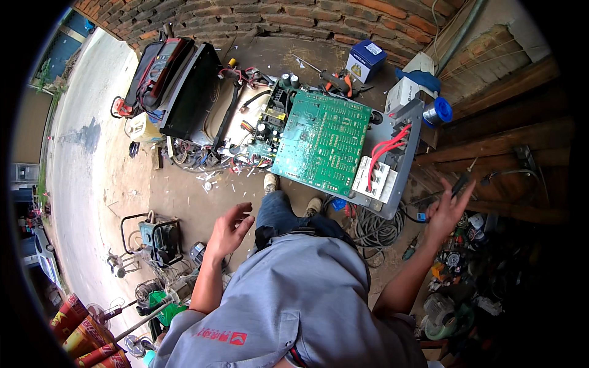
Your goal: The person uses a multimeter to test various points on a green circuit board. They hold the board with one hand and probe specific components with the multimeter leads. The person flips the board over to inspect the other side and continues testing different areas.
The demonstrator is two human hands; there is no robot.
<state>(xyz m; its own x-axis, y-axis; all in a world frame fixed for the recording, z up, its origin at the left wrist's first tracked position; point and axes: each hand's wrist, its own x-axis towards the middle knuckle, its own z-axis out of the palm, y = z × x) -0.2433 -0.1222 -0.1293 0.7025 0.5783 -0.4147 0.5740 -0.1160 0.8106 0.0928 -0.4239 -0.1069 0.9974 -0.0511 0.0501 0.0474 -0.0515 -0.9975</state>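
My right hand (450,208), some fingers extended, holds a black-handled screwdriver (460,183) with its tip up, beside the right end of an opened electronic device. My left hand (233,224) hangs below the device with nothing in it, fingers apart and slightly bent. A large green circuit board (321,142) lies on the device. At its right are a white component (375,179), thick red wires (391,144) and a grey metal panel (411,129). Smaller boards with capacitors (270,129) and loose wiring sit to its left, beside a black metal casing (190,92).
A multimeter (164,61), pliers (343,84), blue box (365,61) and solder spool (438,110) surround the device. Coiled cable (377,230) and piled machine parts (454,257) lie on the floor at right; a generator (158,239) stands at left. A brick wall (282,18) backs the bench.
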